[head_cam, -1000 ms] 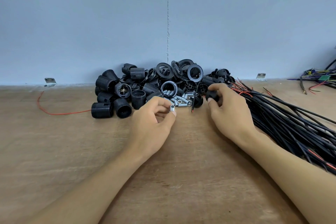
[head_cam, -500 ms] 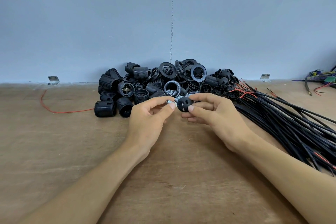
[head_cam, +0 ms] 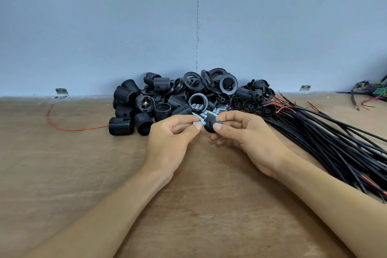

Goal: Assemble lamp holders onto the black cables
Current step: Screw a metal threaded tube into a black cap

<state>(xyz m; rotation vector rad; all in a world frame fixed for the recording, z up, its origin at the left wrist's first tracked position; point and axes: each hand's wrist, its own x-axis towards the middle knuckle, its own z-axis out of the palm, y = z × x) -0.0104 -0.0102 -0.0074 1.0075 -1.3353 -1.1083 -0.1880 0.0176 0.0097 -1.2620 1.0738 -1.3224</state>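
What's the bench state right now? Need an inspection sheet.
Surface: wooden bench, parts heaped at its back edge.
Job's things: lamp holder parts piled against the wall; loose tubes in front of them.
Clutter: red wire left of the pile; coloured wire tangle far right.
Hands: left hand pinches a metal threaded tube; right hand pinches a black cap, tube end at the cap.
Cables: black cables bundled right of the hands, red ends showing.
Surroundings: blue-grey wall, metal brackets at its base.

Even soft light, sharp focus, edges bowed
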